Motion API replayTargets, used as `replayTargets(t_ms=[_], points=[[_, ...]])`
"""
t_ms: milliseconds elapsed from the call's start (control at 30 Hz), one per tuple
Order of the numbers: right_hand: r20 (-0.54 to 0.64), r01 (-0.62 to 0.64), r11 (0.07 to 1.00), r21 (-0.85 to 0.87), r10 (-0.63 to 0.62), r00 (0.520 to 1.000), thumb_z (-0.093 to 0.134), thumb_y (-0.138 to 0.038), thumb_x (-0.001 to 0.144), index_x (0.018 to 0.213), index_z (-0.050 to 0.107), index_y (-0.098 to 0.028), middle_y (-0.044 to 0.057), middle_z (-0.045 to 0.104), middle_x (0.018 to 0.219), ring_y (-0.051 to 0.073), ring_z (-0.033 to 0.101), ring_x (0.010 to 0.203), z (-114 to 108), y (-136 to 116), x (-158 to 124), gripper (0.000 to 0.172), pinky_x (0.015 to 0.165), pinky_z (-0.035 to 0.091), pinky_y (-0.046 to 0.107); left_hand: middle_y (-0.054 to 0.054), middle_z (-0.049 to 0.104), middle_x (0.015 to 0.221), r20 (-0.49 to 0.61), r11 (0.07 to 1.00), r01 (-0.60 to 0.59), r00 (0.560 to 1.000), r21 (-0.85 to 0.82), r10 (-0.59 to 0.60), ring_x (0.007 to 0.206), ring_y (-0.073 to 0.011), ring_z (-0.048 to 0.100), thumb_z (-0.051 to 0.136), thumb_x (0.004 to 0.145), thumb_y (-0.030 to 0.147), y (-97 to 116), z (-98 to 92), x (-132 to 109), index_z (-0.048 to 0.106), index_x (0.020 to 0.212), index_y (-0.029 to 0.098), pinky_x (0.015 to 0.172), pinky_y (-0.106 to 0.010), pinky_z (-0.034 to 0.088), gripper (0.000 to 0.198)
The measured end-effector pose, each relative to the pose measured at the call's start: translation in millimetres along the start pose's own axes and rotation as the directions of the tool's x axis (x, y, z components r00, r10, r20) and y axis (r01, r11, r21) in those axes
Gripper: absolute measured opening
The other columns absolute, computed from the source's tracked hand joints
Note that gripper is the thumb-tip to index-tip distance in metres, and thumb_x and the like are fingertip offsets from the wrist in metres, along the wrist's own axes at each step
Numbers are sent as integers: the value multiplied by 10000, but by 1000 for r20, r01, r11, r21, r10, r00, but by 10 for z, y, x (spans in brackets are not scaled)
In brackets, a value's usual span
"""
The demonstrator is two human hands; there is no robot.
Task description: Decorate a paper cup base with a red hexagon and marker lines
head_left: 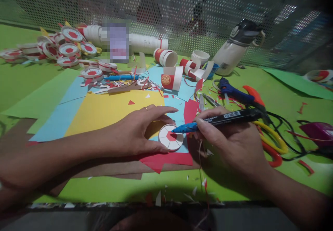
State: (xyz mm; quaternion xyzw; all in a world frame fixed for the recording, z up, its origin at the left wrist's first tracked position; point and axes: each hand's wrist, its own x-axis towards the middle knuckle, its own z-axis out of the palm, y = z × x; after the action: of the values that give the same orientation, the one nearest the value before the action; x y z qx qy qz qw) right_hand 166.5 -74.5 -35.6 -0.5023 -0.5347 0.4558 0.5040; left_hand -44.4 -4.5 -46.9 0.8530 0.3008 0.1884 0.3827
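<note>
A small white disc (pixel 163 138) with a red hexagon and dark lines running out from it lies on the light blue paper (pixel 183 148). My left hand (pixel 140 130) wears a ring and steadies the disc, thumb at its near edge and fingers curved round its far side. In my right hand (pixel 229 137) is a black marker (pixel 223 117) with a blue front end, held like a pen. Its tip is over the red hexagon; whether it touches cannot be made out.
Finished-looking discs (pixel 68 49) pile up at the back left. Paper cups (pixel 171 79) lie behind the work. A bottle (pixel 229 55), glue gun (pixel 238 93), scissors with yellow handle (pixel 273 137) and black cables are on the right. Paper scraps litter the green table (pixel 104 189).
</note>
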Motion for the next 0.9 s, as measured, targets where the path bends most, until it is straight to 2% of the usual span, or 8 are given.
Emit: replayTargets(t_ms=[200, 433, 700, 800, 900], points=[[-52, 84, 995, -62, -87, 995, 662, -269, 837, 846, 619, -232, -28, 604, 581, 116, 568, 424, -7, 13, 18, 57, 374, 494, 223, -56, 630, 1241, 0, 1000, 11, 1000, 12, -11, 1131, -231, 594, 731, 725, 422, 12, -3, 4, 364, 1399, 264, 987, -373, 457, 784], [1, -28, 999, 28, 28, 1000, 659, -328, 840, 870, 601, -250, -26, 603, 580, 145, 588, 442, 6, -9, -7, 102, 369, 497, 252, -67, 625, 1247, 53, 999, 33, 998, 24, -35, 1135, -243, 588, 714, 731, 421, 61, -56, 20, 370, 1399, 255, 973, -380, 466, 769], [2, 61, 996, -70, -61, 998, 650, -300, 846, 861, 626, -258, -12, 631, 623, 151, 612, 486, -18, -8, 14, 50, 417, 518, 264, -55, 617, 1255, 29, 999, -6, 1000, 40, 5, 1138, -230, 583, 719, 736, 421, 11, -16, 14, 359, 1400, 264, 991, -375, 452, 771], [8, 42, 998, -53, -42, 999, 640, -308, 854, 888, 626, -254, -20, 615, 611, 141, 591, 469, -18, -6, 15, 65, 420, 514, 266, -47, 618, 1249, -1, 999, -2, 1000, 40, 2, 1140, -224, 579, 726, 733, 413, 12, -6, 9, 366, 1397, 266, 995, -366, 447, 769], [16, 21, 999, -35, -21, 1000, 643, -315, 853, 931, 615, -260, -18, 610, 631, 155, 610, 522, -24, -3, 17, 100, 490, 547, 299, -54, 618, 1250, 7, 1000, 8, 1000, 26, -8, 1135, -230, 583, 725, 730, 419, 21, -12, 9, 369, 1397, 265, 983, -368, 456, 771]])
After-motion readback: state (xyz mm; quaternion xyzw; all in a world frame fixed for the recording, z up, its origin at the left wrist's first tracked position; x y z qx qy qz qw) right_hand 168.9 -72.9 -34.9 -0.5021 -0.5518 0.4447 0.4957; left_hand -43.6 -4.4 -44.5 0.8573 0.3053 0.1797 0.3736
